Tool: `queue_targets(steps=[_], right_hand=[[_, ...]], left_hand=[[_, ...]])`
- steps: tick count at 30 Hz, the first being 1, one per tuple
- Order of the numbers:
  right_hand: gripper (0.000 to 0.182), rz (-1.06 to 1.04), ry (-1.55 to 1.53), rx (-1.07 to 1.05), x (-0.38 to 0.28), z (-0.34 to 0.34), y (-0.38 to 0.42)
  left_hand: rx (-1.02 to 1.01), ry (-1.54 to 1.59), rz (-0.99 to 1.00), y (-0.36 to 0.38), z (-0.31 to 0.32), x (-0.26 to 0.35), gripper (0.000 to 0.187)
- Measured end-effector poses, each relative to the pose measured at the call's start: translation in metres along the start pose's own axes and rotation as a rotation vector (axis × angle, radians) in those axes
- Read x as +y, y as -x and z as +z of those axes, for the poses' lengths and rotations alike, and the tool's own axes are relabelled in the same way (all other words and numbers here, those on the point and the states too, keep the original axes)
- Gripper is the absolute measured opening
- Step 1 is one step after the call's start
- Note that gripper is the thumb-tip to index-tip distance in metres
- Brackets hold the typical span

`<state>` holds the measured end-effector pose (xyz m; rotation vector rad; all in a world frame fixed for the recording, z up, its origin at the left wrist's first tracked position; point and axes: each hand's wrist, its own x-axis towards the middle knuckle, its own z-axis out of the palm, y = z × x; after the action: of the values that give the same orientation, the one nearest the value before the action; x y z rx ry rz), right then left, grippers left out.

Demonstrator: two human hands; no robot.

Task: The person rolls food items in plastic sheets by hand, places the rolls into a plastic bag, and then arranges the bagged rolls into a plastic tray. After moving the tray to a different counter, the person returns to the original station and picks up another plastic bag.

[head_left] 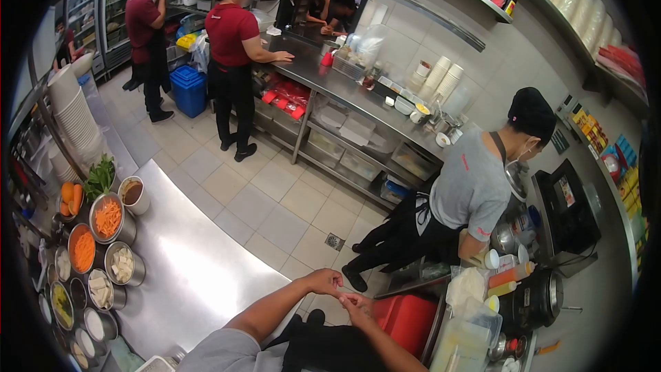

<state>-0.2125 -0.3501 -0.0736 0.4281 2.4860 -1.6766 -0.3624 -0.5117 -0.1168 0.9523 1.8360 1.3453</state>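
My left hand (325, 281) and my right hand (357, 306) meet in front of my body, fingertips touching, with fingers curled. Whether anything small is between the fingers cannot be made out. Both hands are above the floor, just past the corner of the steel worktop (186, 241). A red bin (406, 320) stands close to my right forearm. Steel containers of shredded carrot (108, 218) and pale pieces (123, 264) line the worktop's left side.
A person in grey (468, 179) bends over the right-hand counter. Two people in red shirts (234, 34) (142, 17) stand farther back. A steel counter (317, 76) runs along the wall; a blue bin (188, 91) is on the floor. Bottles (506, 275) stand at right.
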Motion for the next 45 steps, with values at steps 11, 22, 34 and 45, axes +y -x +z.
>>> queue_targets(steps=[11, 22, 34, 45], right_hand=[[0.021, 0.005, -0.004, 0.242, -0.002, 0.0, -0.001], [0.022, 0.004, -0.091, 0.171, -0.01, 0.001, 0.002], [0.023, 0.015, -0.071, 0.14, -0.007, -0.001, -0.002], [0.021, 0.005, -0.035, 0.125, -0.005, 0.0, -0.003]], left_hand=[[0.027, 0.069, 0.059, -0.002, 0.002, -0.009, 0.039], [0.14, -0.027, -0.158, -0.006, 0.004, -0.011, 0.015], [0.189, -0.206, -0.035, 0.0, -0.001, 0.0, 0.035], [0.341, -0.247, -0.068, 0.001, -0.002, 0.007, 0.062]])
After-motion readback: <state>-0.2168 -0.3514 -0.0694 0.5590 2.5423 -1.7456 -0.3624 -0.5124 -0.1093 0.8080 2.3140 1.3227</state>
